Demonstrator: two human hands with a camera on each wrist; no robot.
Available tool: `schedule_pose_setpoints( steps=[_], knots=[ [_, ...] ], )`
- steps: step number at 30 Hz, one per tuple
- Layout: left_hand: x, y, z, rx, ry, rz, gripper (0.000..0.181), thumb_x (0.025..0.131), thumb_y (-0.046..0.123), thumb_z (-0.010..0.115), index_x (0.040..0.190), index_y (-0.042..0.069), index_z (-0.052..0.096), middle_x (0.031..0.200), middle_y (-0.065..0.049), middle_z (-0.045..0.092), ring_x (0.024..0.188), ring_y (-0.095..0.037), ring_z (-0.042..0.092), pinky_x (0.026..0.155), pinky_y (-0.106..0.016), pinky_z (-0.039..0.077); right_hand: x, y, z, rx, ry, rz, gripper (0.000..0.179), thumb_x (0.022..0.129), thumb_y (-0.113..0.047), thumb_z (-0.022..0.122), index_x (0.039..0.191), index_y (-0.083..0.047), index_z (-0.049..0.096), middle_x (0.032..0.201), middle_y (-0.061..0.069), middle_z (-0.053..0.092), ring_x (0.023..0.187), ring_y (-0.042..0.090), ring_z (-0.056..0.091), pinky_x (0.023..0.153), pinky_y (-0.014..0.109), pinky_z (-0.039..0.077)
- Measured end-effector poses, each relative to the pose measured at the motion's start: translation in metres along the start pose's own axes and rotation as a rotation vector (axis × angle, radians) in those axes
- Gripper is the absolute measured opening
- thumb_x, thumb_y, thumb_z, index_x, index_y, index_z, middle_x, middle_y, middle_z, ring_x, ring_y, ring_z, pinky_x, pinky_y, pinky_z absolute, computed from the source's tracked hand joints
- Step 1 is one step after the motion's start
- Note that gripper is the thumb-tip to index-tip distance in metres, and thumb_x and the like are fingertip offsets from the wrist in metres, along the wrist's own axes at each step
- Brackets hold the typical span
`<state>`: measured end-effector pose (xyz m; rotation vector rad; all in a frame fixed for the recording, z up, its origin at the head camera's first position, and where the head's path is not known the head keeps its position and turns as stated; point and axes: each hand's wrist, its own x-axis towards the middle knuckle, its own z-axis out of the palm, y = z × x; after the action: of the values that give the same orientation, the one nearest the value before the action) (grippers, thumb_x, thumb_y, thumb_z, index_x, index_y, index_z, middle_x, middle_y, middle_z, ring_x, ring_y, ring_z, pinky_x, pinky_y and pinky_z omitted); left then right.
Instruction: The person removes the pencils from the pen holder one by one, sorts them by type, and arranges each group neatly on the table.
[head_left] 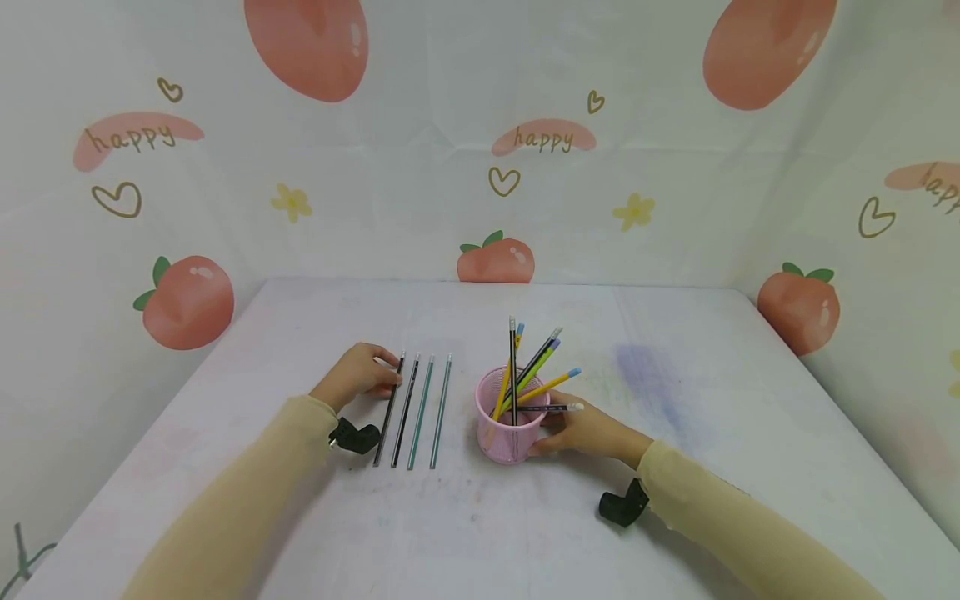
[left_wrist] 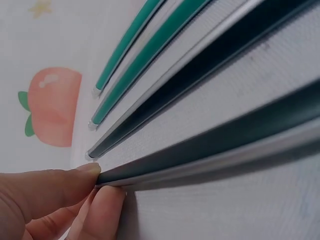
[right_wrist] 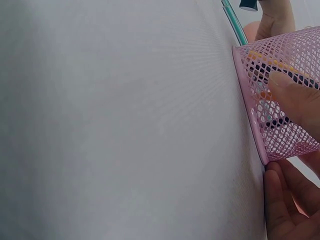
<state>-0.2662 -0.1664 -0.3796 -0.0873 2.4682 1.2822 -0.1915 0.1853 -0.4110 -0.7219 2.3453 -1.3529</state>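
Note:
My left hand (head_left: pixel 358 372) pinches the far end of the leftmost black pencil (head_left: pixel 387 413) between thumb and finger. The left wrist view shows this grip on the pencil (left_wrist: pixel 210 149) close up. Lined up to its right lie another black pencil (head_left: pixel 405 414) and two green pencils (head_left: pixel 422 408), roughly parallel. A pink mesh pen cup (head_left: pixel 489 435) stands upright to the right of the row, with several pencils leaning in it. My right hand (head_left: pixel 588 430) holds the cup from its right side; in the right wrist view the thumb (right_wrist: pixel 295 97) lies against the mesh.
The table (head_left: pixel 465 533) has a white cover with a bluish smudge (head_left: pixel 648 387) at the right. A white backdrop (head_left: pixel 420 200) printed with peaches and hearts rises behind and at both sides. Black wrist devices (head_left: pixel 624 505) sit by both cuffs.

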Motion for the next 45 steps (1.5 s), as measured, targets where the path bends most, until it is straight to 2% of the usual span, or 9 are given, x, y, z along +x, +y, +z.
schedule_pose_setpoints(
  steps=[18,31,45],
  knots=[
    [0.0007,-0.0009,0.0034,0.057,0.046,-0.002,0.038,0.084,0.006,0.072,0.118,-0.004,0.058,0.086,-0.011,0.062,0.053,-0.007,0.058,0.055,-0.019,0.054,-0.001,-0.0016,0.0003,-0.012,0.008,0.012,0.072,0.076,-0.017,0.083,0.138,-0.004,0.049,0.136,0.014,0.056,0.122,0.031,0.056,0.102,0.035,0.048],
    [-0.003,0.0011,0.0043,0.059,0.038,-0.012,0.04,0.084,0.008,0.073,0.12,-0.001,0.056,0.083,-0.009,0.062,0.053,-0.007,0.059,0.056,-0.02,0.054,-0.0003,0.0004,-0.0005,-0.004,0.003,0.012,0.072,0.076,-0.017,0.083,0.138,-0.004,0.049,0.136,0.014,0.056,0.123,0.032,0.056,0.103,0.037,0.048],
    [-0.0001,-0.0018,0.0032,0.025,0.03,-0.03,0.041,0.084,0.009,0.074,0.12,0.0,0.056,0.088,-0.009,0.063,0.055,-0.007,0.06,0.056,-0.019,0.054,0.0003,-0.0001,-0.0005,-0.007,0.005,0.009,0.07,0.076,-0.018,0.083,0.137,-0.004,0.051,0.136,0.014,0.057,0.124,0.032,0.055,0.104,0.039,0.046]
  ],
)
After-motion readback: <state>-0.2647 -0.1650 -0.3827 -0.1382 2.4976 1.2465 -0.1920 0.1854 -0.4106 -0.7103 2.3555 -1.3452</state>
